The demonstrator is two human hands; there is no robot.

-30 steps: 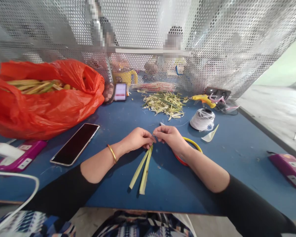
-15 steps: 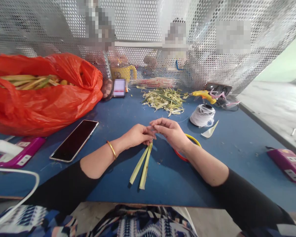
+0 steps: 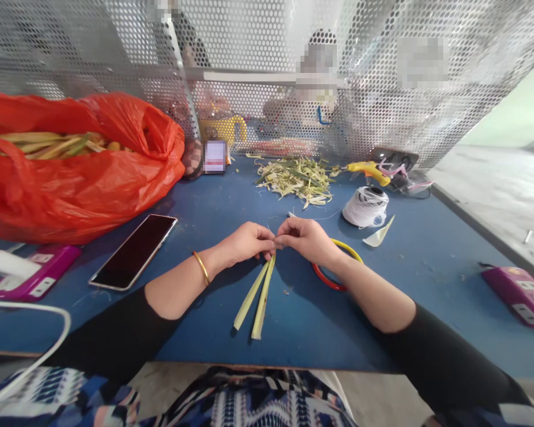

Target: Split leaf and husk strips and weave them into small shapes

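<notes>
Two pale green leaf strips (image 3: 258, 296) lie side by side on the blue table (image 3: 204, 207), their near ends pointing towards me. My left hand (image 3: 247, 242) pinches their far ends, fingers closed. My right hand (image 3: 307, 237) meets it from the right, fingertips pinched at the same spot, possibly on a thin white thread that I cannot make out clearly. Under my right wrist lie scissors with red and yellow handles (image 3: 338, 264). A spool of white thread (image 3: 365, 207) stands just beyond my right hand.
A red plastic bag (image 3: 80, 172) full of leaf strips fills the back left. A black phone (image 3: 133, 250) lies left of my hands. Leaf scraps (image 3: 296, 178), a yellow glue gun (image 3: 368, 171), purple power strips (image 3: 518, 290) and a perforated metal screen (image 3: 267, 47) surround the work area.
My right hand's fingers, stretched out half a second ago, have closed into a pinch against my left hand's fingertips. The strips stay in place.
</notes>
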